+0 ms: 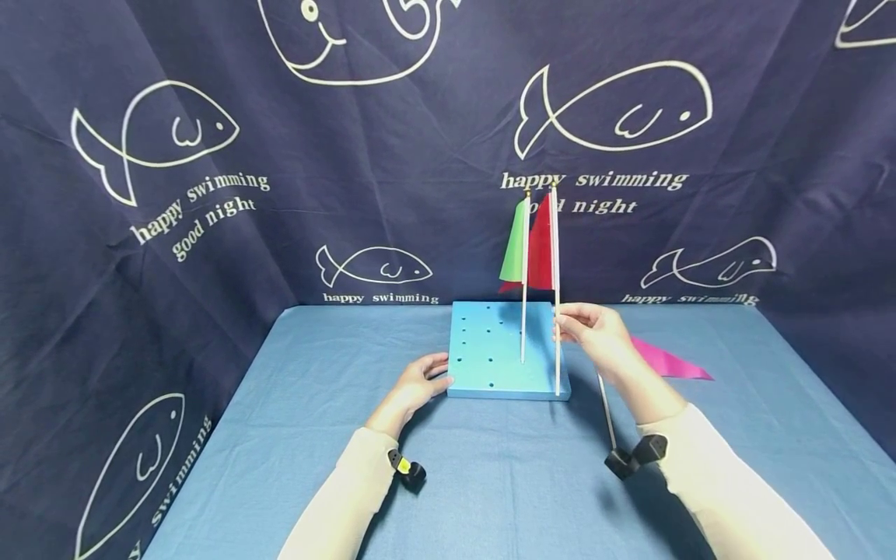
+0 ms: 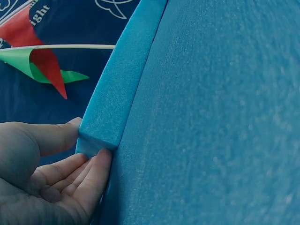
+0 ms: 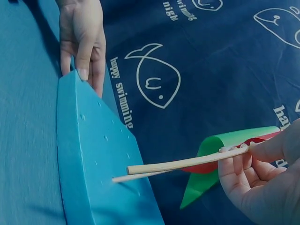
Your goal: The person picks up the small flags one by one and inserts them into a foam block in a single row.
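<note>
A light-blue foam board (image 1: 472, 373) with small holes lies flat on the table. My left hand (image 1: 418, 383) holds its left edge near the front corner, thumb on top and fingers against the side in the left wrist view. A green flag (image 1: 516, 245) stands upright, the foot of its stick in the board. My right hand (image 1: 595, 330) pinches the wooden stick of a red flag (image 1: 540, 249) between thumb and fingers. In the right wrist view the lower end of that red flag's stick (image 3: 140, 168) hangs free above the board. The two flags overlap.
A pink flag (image 1: 668, 362) lies on the blue tablecloth (image 1: 336, 365) to the right, its stick running under my right wrist. Behind the table hangs a dark blue curtain (image 1: 392, 187) with white fish drawings. A black camera is worn on each wrist.
</note>
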